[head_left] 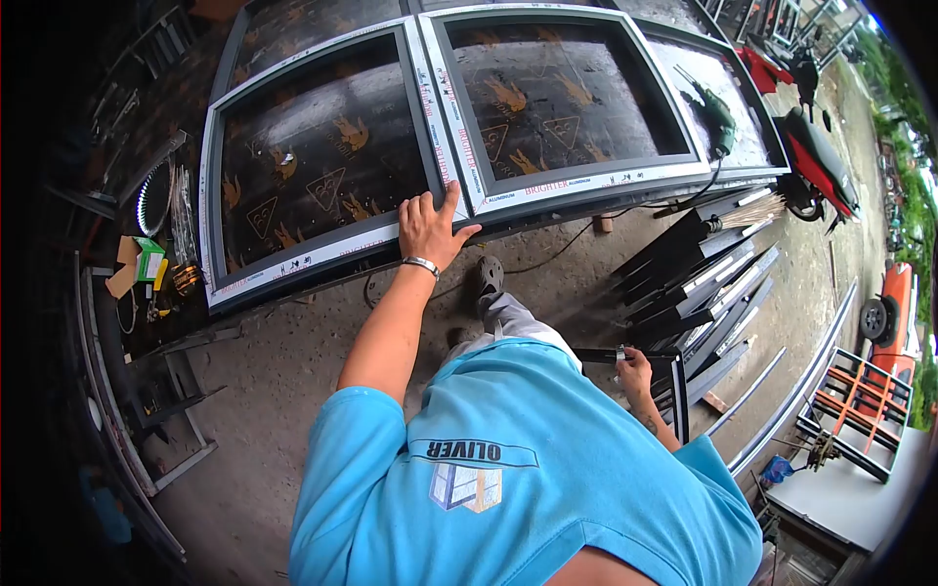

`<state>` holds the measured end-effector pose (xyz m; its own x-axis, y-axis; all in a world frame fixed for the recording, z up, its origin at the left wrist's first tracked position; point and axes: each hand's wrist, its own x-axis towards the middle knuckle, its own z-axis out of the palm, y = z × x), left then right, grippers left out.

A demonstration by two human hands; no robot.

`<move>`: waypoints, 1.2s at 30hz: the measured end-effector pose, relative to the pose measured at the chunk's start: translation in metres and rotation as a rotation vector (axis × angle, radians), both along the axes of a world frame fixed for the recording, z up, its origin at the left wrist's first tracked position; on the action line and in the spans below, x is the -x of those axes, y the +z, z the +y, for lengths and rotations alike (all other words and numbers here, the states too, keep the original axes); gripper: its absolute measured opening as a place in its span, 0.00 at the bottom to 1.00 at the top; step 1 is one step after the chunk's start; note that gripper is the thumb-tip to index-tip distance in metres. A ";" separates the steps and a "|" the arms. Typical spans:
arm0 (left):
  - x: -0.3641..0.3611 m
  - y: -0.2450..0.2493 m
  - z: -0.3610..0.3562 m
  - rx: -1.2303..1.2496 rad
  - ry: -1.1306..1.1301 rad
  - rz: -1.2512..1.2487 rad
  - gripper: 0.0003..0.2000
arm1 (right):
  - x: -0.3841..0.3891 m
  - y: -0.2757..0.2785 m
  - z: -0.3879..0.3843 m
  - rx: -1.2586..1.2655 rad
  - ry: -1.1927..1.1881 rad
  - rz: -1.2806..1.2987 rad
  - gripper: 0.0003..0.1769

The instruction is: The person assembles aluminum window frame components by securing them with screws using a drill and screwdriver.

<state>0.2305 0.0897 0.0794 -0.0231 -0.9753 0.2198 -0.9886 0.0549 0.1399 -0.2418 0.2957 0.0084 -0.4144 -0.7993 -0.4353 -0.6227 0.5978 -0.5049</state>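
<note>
Touching BRIGHTER frame (293,265), left hand (430,232), OLIVER shirt (557,430)

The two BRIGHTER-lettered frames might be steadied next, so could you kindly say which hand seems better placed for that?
Probably the left hand: it rests near where the two frames meet. The right hand is away from them and seems occupied with a small metallic piece.

Rough grey floor (264,410), bright daylight and green foliage (891,88) at right.
</note>
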 end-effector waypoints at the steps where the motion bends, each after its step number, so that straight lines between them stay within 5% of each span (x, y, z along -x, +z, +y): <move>1: 0.001 0.000 0.000 -0.010 0.010 -0.003 0.40 | 0.002 -0.005 0.003 -0.027 -0.056 -0.011 0.23; 9: 0.006 0.000 -0.001 -0.153 0.059 -0.065 0.38 | -0.017 -0.031 0.001 -0.070 -0.113 -0.225 0.24; 14: 0.007 0.008 -0.002 -0.258 -0.021 -0.093 0.34 | -0.024 -0.044 0.004 -0.011 0.037 -0.157 0.31; 21: 0.011 0.015 0.000 -0.320 -0.009 -0.106 0.33 | -0.007 -0.039 0.037 -0.176 0.033 -0.165 0.31; 25: 0.011 0.014 0.002 -0.312 -0.018 -0.101 0.33 | -0.016 0.010 0.045 -0.229 0.039 -0.137 0.31; 27: 0.009 0.012 0.001 -0.291 -0.016 -0.096 0.33 | 0.000 -0.013 0.059 -0.161 0.087 -0.096 0.29; 31: 0.005 0.018 -0.002 -0.278 -0.030 -0.024 0.35 | 0.005 0.001 0.042 -0.337 -0.043 -0.185 0.28; 36: 0.016 0.039 -0.022 -0.361 -0.061 0.045 0.45 | 0.016 -0.016 0.011 -0.161 -0.051 -0.229 0.25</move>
<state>0.2147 0.0680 0.1183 -0.0815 -0.9873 -0.1361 -0.9775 0.0526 0.2041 -0.2579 0.3069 -0.0077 -0.3279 -0.6928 -0.6422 -0.4705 0.7093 -0.5250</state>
